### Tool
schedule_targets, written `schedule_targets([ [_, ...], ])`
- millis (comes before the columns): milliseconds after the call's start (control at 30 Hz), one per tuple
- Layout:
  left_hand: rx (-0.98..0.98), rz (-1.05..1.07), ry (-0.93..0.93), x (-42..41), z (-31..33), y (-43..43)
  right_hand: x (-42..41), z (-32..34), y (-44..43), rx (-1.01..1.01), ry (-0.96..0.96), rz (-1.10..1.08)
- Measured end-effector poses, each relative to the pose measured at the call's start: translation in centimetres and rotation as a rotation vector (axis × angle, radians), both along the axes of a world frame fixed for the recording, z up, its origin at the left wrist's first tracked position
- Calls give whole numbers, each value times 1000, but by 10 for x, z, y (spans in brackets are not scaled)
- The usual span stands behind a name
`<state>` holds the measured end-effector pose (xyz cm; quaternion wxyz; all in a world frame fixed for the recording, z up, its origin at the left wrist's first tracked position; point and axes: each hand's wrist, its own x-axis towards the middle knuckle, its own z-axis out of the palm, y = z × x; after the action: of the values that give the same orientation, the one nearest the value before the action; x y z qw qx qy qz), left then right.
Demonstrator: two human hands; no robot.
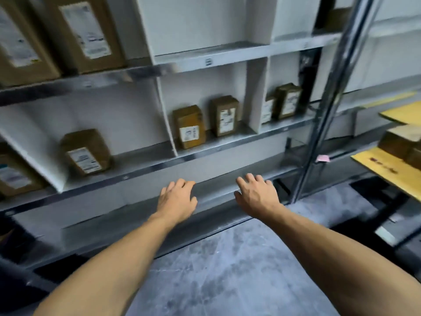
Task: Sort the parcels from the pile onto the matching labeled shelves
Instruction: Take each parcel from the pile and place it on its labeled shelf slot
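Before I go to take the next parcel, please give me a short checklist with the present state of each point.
1. Left hand free of any parcel: ok, fingers spread, nothing held.
2. Right hand free: ok, also open.
3. Two parcels in the middle compartment standing upright, labels forward: ok.
4. Shelf labels readable, to match the next parcel: cannot tell, picture blurred.
5. Floor below the hands free of obstacles: ok.
6. Parcel pile located: cannot tell; only boxes on yellow boards show at the right.

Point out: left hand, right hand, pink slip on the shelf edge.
left hand [176, 198], head view, back of the hand
right hand [256, 195], head view, back of the hand
pink slip [323, 158], head view, its middle
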<state>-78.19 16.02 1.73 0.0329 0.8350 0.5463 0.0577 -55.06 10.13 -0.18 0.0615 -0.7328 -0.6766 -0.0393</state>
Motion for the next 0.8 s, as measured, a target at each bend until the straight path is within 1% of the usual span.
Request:
schedule_targets([
  [200, 22, -235, -35, 214, 1, 5, 191, 1, -58, 25, -56, -228],
  [300, 14, -366, -53, 324, -7, -7, 286, 3, -96, 9, -76, -330],
  [400, -7, -479, -89, 418, -12, -26, 362, 7, -137, -23, -88, -443],
  [567, -27, -632, -92, 532, -21, -49, 445, 7, -186, -33, -63, -608],
  [800, -25, -817, -82, 659, -39, -54, 519, -6, -221, -87, -49, -765],
])
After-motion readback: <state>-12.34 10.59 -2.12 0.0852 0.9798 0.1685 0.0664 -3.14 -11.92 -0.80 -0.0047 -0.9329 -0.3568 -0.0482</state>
